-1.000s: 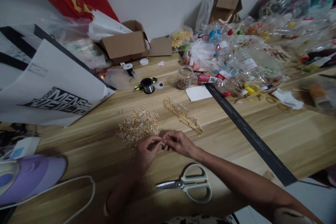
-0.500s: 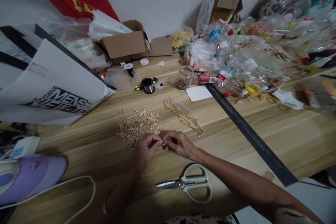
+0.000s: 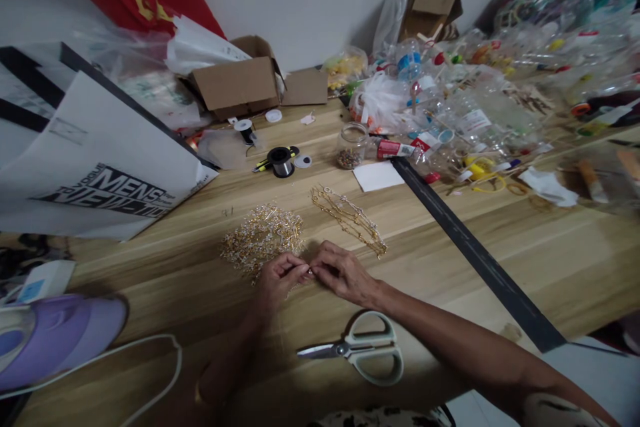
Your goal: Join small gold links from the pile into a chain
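Observation:
My left hand (image 3: 281,278) and my right hand (image 3: 343,272) meet fingertip to fingertip over the wooden table, both closed in a pinch. Between them is a tiny shiny piece (image 3: 309,272), too small and too covered by the fingers to name. A heap of gold and silver beaded chain (image 3: 265,235) lies just beyond my left hand. Several beaded chain strands (image 3: 350,220) are laid out side by side past my right hand. Scissors with pale handles (image 3: 357,349) rest on the table nearer to me, their blades pointing left.
A wire spool (image 3: 281,163), a jar of beads (image 3: 351,147) and a white paper (image 3: 379,176) stand farther back. Plastic bottles (image 3: 473,121) crowd the back right. At left are a white bag (image 3: 100,160) and a purple iron (image 3: 75,333) with its cord. A black strip (image 3: 475,253) crosses the right side.
The fingers of my right hand have lifted and shifted slightly at the pinch. Both hands stay together in the same place, and the things on the table have not moved.

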A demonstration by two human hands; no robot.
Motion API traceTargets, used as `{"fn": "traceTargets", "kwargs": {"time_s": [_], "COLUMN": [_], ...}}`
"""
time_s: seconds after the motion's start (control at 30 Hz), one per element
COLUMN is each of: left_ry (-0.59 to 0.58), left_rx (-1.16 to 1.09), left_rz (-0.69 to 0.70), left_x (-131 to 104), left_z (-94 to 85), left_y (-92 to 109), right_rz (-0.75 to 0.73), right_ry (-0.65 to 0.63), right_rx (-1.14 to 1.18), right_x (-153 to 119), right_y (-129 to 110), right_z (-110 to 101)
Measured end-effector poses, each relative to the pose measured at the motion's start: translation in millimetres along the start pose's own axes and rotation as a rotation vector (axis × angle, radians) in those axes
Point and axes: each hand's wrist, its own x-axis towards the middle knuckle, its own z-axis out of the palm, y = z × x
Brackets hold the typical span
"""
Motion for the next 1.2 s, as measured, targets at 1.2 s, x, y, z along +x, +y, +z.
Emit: {"fn": "traceTargets", "kwargs": {"time_s": [1.2], "left_ry": [0.160], "left_rx": [0.237], "left_rz": [0.311], "left_x": [-3.6], "left_z": [1.0], "left_y": [-17.0], "right_rz": [0.146], "right_ry": [-0.047], "right_rx": [0.520], "right_x": [0.5], "right_y": [-0.5], "right_z": [8.3]}}
